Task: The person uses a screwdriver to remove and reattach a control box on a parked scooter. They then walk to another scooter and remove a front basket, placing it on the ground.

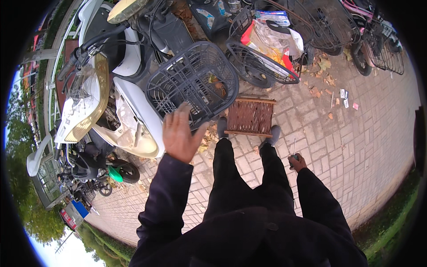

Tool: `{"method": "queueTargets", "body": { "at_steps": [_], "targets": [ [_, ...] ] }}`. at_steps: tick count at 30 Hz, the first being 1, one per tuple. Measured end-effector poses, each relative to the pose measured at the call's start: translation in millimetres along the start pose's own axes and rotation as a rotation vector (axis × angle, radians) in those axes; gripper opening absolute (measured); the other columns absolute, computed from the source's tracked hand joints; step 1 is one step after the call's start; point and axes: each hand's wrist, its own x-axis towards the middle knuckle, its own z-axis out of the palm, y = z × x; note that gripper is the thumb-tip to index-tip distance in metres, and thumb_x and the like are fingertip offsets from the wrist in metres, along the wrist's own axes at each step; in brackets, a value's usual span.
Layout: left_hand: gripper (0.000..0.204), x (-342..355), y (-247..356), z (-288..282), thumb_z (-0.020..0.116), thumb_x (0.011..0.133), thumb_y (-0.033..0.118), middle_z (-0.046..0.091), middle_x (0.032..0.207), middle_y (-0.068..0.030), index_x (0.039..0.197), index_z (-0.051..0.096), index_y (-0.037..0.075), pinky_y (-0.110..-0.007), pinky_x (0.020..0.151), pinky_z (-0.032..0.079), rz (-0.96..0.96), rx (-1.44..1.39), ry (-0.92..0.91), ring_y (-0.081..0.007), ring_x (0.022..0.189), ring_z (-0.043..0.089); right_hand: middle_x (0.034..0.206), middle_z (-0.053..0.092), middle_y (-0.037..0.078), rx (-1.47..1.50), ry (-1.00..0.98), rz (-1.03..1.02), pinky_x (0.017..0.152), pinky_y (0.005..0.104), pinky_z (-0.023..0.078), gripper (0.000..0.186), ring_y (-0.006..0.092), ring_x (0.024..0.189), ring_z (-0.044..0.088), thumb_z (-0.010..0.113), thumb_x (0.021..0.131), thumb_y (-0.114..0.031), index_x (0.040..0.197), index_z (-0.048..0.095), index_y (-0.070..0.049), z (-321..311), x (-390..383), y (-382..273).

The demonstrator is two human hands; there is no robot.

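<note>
My left hand [177,135] is raised with its fingers stretched out and thumb apart, holding nothing. It overlaps the near rim of a black bicycle basket [209,55]; whether it touches the rim I cannot tell. Beside the basket stands a scooter with a white front panel [129,129], its inner parts exposed. Low at my right side, my right hand [299,163] is closed around a dark handle with a thin metal shaft pointing up, which looks like a screwdriver [294,145]. Between my feet and the parked bikes sits a low folding stool [250,116] with a brown woven seat.
A second basket [267,66] to the right holds a red, yellow and white plastic bag [279,44]. Further right stands a pink bicycle [356,8]. More scooters, one with a green mudguard [115,174], line the left. Small cards [344,99] and dry leaves lie on the brick paving.
</note>
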Motion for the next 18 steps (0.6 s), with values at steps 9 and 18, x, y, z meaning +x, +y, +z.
{"method": "queueTargets", "body": {
  "at_steps": [9,18],
  "targets": [
    [0.052,-35.2,-12.2,126.4,0.081,0.082,0.024,0.070,0.091,-0.0084,0.126,0.055,0.014,-0.046,0.080,0.053,-0.200,0.052,-0.127,-0.0321,0.085,0.068,0.074,0.064,0.006,-0.414,-0.013,-0.029,0.054,0.0335,0.053,0.028,0.0154,0.059,0.063,0.077,0.086,-0.028,0.094,0.064,-0.003,-56.8,61.9,18.4],
    [0.056,-47.4,-33.5,157.6,0.087,0.073,0.015,0.071,0.093,-0.0065,0.120,0.057,0.008,-0.039,0.072,0.051,-0.067,0.115,0.190,-0.0265,0.082,0.068,0.106,0.066,0.018,-1.018,0.039,-0.675,0.088,0.0486,0.052,0.048,0.0398,0.104,0.062,0.075,0.072,-0.025,0.113,0.061,-0.005,96.0,132.4,-1.1]
  ]
}}
